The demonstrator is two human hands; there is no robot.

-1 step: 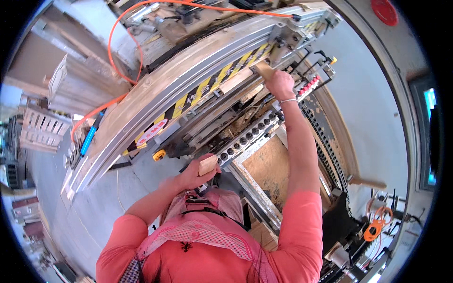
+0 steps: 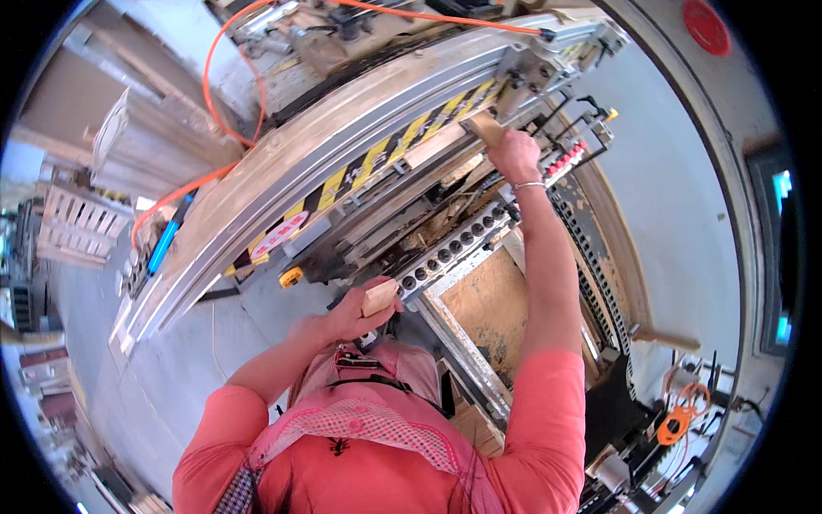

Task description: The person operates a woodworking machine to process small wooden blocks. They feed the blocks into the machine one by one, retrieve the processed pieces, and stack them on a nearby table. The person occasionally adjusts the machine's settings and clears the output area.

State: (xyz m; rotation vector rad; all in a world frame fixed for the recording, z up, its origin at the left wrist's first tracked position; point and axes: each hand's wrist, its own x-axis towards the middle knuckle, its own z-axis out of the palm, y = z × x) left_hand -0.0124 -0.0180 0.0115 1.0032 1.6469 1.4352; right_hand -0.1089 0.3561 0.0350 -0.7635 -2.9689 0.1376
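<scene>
My left hand (image 2: 349,315) is closed round a short pale wood block (image 2: 379,298), close in front of my apron and beside the near end of a row of black round knobs (image 2: 443,256). Farther out, my right arm reaches forward. My right hand (image 2: 515,157) grips a flat piece of wood (image 2: 486,128), whose far end is by the yellow-and-black striped guard of the machine (image 2: 377,163). Another pale wood strip (image 2: 434,146) lies along the guard, left of that piece. My right fingertips are partly hidden behind the hand.
Wood scraps (image 2: 441,214) lie inside the machine below the guard. An orange air hose (image 2: 208,77) loops over the long beam to a blue-handled air gun (image 2: 169,240). A red button (image 2: 706,27) is at the upper right. A slatted pallet (image 2: 79,224) stands left.
</scene>
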